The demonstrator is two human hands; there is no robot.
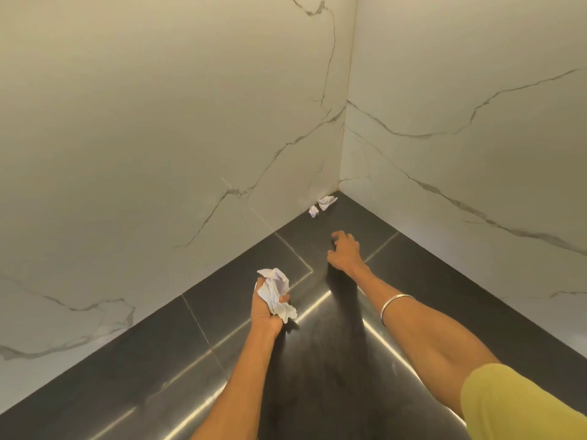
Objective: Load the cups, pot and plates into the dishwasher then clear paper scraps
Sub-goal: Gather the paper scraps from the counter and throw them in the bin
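Surroundings: a dark tiled surface (241,338) with pale grout lines runs into a corner where two white marble-veined walls (158,138) meet.
Loose scraps: two small crumpled paper balls (323,206) lie in that corner, ahead of the right hand's fingertips and well apart from them; the smaller ball sits just left of the larger, close beside it.
In the way: only bare dark tile lies between the right hand and the corner scraps.
Held scraps: a wad of crumpled white paper (277,293) is gripped by the left hand, bulging above and to the right of the fingers.
Left hand (266,308): nearer the camera, left of and behind the right hand, fingers curled round the wad.
Right hand (344,252): arm stretched forward toward the corner, low over the tile, fingers bent loosely downward and holding nothing; a ring shows on one finger.
Right arm: a thin metal bangle (395,308) circles the forearm, a yellow sleeve (524,404) at the upper arm.
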